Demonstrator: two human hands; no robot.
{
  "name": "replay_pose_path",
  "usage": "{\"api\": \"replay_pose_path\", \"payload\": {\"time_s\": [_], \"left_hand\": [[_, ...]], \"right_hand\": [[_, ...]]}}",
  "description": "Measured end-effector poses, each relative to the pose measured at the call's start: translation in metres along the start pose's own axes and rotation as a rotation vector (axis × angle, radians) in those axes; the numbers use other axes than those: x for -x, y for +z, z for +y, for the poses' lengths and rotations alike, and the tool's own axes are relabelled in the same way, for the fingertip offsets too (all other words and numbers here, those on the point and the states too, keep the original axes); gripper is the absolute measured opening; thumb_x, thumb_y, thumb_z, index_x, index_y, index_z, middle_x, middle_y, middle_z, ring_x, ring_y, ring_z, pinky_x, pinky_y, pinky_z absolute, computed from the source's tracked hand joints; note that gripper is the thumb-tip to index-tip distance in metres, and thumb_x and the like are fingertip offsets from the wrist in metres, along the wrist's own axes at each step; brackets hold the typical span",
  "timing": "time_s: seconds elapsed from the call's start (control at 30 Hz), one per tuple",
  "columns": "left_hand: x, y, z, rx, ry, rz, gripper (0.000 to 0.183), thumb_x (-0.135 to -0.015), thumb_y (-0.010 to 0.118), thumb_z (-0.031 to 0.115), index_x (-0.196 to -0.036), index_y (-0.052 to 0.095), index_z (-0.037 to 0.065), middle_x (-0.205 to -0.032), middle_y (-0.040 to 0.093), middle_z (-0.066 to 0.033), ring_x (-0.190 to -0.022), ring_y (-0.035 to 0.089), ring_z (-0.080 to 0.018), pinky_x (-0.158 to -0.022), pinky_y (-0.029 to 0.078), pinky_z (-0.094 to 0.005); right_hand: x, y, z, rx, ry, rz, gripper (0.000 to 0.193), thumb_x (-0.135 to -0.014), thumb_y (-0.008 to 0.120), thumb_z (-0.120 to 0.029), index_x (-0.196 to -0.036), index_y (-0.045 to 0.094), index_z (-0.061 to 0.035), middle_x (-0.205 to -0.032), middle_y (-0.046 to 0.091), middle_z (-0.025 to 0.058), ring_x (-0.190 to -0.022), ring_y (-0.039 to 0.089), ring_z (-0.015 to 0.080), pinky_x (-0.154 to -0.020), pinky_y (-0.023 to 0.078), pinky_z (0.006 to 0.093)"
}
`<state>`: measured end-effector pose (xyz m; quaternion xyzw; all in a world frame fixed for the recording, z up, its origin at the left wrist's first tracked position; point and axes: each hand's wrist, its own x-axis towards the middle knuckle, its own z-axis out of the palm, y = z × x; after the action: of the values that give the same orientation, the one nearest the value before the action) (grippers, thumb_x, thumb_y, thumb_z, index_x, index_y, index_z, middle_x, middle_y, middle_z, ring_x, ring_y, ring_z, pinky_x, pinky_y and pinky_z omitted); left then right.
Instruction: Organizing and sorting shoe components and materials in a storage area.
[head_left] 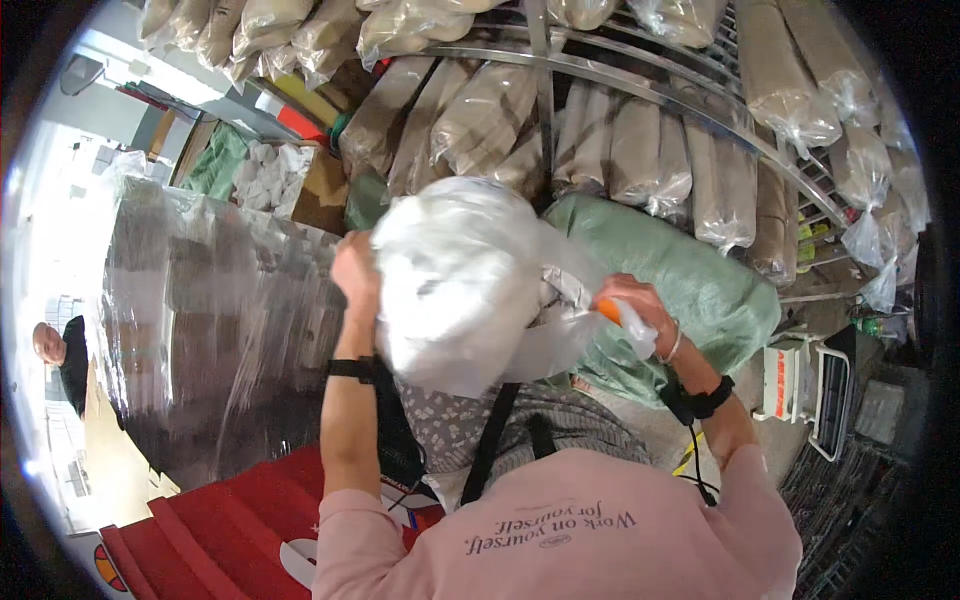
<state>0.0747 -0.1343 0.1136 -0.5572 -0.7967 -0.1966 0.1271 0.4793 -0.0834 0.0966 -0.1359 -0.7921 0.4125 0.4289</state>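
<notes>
A bulging white plastic bag (455,280) is held up in front of my chest; its contents cannot be made out through the plastic. My left hand (357,270) is closed against the bag's left side, its fingertips partly hidden. On the other side, my right hand (640,308) grips the bag's loose, gathered plastic. An orange piece (608,310) shows at the fingers of that hand, too little of it visible to name. Behind the bag lies a large green wrapped bundle (680,270).
Metal racks (600,72) hold many long brown bundles (485,115) in clear plastic. A film-wrapped stack (215,310) stands at left, with a red ridged surface (225,520) below it. A person (68,355) is at the far left. A white stool-like frame (790,380) stands at right.
</notes>
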Motion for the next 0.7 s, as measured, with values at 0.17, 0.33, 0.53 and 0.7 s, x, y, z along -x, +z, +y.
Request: {"api": "replay_pose_path", "payload": {"time_s": [0.17, 0.33, 0.53, 0.7], "left_hand": [[0.023, 0.012, -0.08, 0.684, -0.351, 0.4, 0.015, -0.078, 0.057, 0.009, -0.085, 0.063, -0.003, -0.077, 0.065, -0.0135, -0.066, 0.062, -0.0189, -0.062, 0.05, -0.0329], [0.001, -0.093, 0.053, -0.145, 0.352, -0.411, 0.015, -0.059, 0.058, -0.001, -0.075, 0.059, 0.0, -0.079, 0.056, -0.0138, -0.077, 0.056, -0.0321, -0.06, 0.048, -0.0388], [0.013, -0.102, 0.061, -0.391, 0.249, -0.209, 0.011, -0.059, 0.057, 0.002, -0.071, 0.058, 0.003, -0.079, 0.053, -0.0125, -0.079, 0.053, -0.0306, -0.058, 0.047, -0.0385], [0.013, -0.098, 0.023, -0.435, 0.238, -0.162, 0.009, -0.066, 0.056, 0.003, -0.073, 0.06, 0.001, -0.077, 0.054, -0.0123, -0.081, 0.054, -0.0285, -0.059, 0.049, -0.0367]], "right_hand": [[0.03, -0.016, 0.036, 0.157, 0.512, 0.005, 0.025, -0.081, 0.051, -0.01, -0.105, 0.056, -0.0018, -0.094, 0.06, 0.0117, -0.081, 0.058, 0.0209, -0.071, 0.045, 0.0292], [-0.02, 0.008, 0.027, -0.31, 0.453, 0.338, 0.024, -0.088, 0.045, -0.015, -0.105, 0.055, -0.0011, -0.102, 0.058, 0.0091, -0.086, 0.056, 0.0189, -0.077, 0.043, 0.0293], [0.002, 0.037, 0.042, -0.264, 0.621, 0.128, 0.026, -0.091, 0.041, -0.02, -0.1, 0.058, -0.0029, -0.101, 0.058, 0.0074, -0.083, 0.055, 0.0141, -0.074, 0.042, 0.0275], [0.023, 0.028, 0.047, -0.326, 0.652, 0.317, 0.023, -0.091, 0.045, -0.021, -0.097, 0.06, -0.0046, -0.091, 0.058, 0.0005, -0.081, 0.051, 0.0092, -0.069, 0.041, 0.0235]]}}
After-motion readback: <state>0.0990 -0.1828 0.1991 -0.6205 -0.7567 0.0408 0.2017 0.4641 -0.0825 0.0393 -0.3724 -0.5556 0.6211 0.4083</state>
